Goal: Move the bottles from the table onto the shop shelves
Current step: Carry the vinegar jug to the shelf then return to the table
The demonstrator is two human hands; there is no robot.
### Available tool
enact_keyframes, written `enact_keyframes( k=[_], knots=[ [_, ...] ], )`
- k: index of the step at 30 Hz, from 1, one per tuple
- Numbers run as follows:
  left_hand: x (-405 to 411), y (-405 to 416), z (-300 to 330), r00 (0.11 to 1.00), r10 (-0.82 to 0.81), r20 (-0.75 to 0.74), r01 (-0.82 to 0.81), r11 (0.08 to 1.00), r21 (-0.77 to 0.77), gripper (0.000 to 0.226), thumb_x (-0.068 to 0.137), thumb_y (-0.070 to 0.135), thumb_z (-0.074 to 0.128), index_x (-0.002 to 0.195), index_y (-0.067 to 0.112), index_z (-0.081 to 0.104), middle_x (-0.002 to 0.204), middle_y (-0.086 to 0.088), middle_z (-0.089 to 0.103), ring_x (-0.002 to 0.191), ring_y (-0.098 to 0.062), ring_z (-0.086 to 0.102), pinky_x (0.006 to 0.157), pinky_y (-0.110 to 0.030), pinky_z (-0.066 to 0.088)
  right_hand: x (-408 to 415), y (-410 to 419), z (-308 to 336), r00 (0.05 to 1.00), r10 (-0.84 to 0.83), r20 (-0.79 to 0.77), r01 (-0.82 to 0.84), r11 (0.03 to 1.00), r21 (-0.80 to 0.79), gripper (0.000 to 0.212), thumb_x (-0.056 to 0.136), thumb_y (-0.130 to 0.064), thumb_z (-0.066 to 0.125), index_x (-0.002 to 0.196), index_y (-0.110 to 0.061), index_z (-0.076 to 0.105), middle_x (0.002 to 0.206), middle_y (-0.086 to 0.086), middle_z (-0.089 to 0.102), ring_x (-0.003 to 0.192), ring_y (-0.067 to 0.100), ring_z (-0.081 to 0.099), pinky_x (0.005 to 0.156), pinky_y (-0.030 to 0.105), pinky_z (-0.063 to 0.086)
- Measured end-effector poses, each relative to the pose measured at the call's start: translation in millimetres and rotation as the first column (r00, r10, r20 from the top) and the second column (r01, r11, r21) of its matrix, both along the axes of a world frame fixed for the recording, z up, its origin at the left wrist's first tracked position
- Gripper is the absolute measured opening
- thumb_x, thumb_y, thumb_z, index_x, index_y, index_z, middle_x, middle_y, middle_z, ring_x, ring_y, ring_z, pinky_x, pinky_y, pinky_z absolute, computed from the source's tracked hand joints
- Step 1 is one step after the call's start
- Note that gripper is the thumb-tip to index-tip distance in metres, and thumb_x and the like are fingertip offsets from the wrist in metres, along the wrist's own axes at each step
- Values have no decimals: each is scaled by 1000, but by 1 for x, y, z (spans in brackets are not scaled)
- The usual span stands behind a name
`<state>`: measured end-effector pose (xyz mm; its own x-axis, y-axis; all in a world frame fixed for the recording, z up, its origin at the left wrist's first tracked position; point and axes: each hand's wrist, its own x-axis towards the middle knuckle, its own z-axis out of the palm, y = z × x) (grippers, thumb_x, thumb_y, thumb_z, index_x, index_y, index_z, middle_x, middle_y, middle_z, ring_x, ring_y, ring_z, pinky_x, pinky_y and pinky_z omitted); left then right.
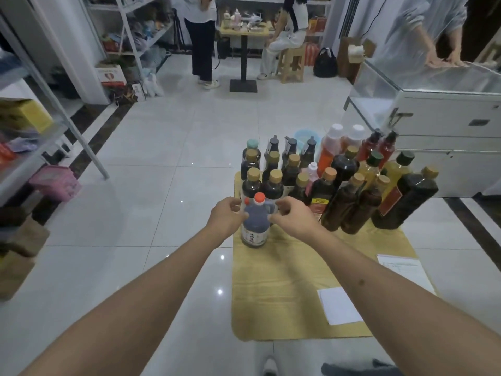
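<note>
Both my hands curl against the red-capped bottle [254, 223], left hand [226, 217] and right hand [291, 218] flanking it; it stands upright, cap up, on the table [284, 280]'s near-left part

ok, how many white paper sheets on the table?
2. Both lie on the tan table, near right part: a plain white paper sheet nearer the person, and a printed white paper sheet by the right edge. None seem hidden.

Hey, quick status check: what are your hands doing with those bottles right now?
Left hand and right hand either side of red-capped bottle, grip unclear. Bottle upright on wooden table. Other bottles crowd close behind.
</note>
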<state>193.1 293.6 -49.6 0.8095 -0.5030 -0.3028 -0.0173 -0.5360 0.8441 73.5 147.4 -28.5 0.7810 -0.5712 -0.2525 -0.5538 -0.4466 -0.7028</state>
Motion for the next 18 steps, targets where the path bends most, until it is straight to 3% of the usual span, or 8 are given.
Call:
enact_keyframes(
  k=[3,7,10,18],
  knots=[
    [12,-14,-15,1000,12,-20,-12,1000,-5,42,95,15,68,136,15,57,132,-5,63,118,-22,59,97,-33,50,17,-12,-13,1000,14,-21,-14,1000,-3,53,91,-28,72,140,-19,53,139,2,59,125,20,56,100,36,50],
    [23,-29,-30,998,30,-55,-33,998,-46,35,94,6,67,129,13,64,124,-4,68,118,-21,62,102,-36,51,36,-25,-29,996,83,-43,-82,996,21,41,93,-26,71,131,-17,60,127,2,65,115,20,59,92,33,48],
    [25,-33,-39,998,25,-64,-27,999,-36,32,95,7,66,127,10,66,123,-9,69,117,-23,63,105,-39,51,43,-30,-39,991,119,-61,-116,992,44,28,94,-28,69,119,-14,65,115,6,69,107,23,62,90,40,51],
    [24,-34,-41,998,-23,60,21,999,37,15,99,11,62,110,12,71,106,-5,68,101,-21,61,82,-26,46,46,-36,-45,988,153,-22,-152,987,45,19,98,-29,63,97,-10,62,94,9,66,91,26,63,81,46,52]
  ],
)
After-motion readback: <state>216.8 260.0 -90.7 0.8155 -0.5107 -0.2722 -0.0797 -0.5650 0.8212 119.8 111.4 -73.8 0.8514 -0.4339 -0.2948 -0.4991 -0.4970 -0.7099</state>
